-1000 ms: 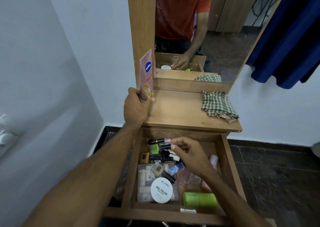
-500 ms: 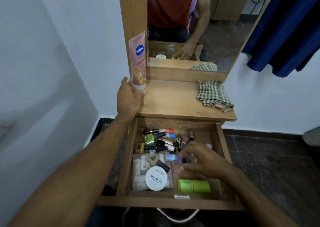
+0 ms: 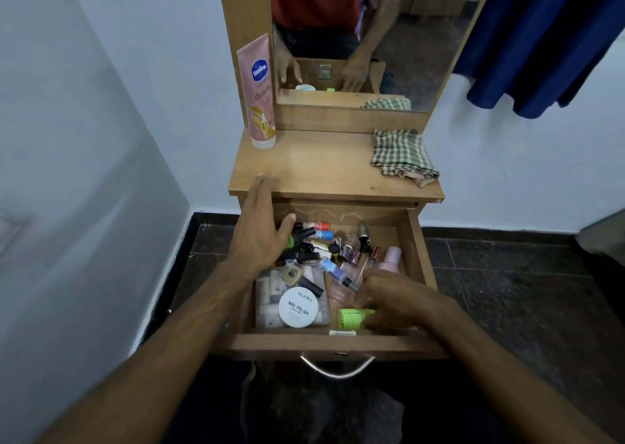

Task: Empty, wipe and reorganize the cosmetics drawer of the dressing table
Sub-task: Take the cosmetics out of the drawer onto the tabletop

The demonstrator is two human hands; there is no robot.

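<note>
The wooden drawer (image 3: 338, 343) of the dressing table stands pulled out, full of cosmetics: nail polish bottles (image 3: 306, 252), a clear box with a white round "NAIL POLISH" tub (image 3: 298, 307) on it, a pink bottle (image 3: 392, 257). My left hand (image 3: 258, 232) hovers with fingers spread over the drawer's back left corner, holding nothing. My right hand (image 3: 394, 299) lies at the front right of the drawer, fingers curled round a green tube (image 3: 351, 318). A pink Vaseline tube (image 3: 260, 98) stands upright at the tabletop's back left.
A checked cloth (image 3: 400, 156) lies at the tabletop's (image 3: 324, 169) back right. The mirror (image 3: 355, 37) rises behind it. White walls close in on the left and behind. A blue garment (image 3: 548, 37) hangs at the right. The floor is dark tile.
My left hand set the pink tube upright on the tabletop, let go and came down over the drawer. My right hand moved from the bottles to the green tube at the front.
</note>
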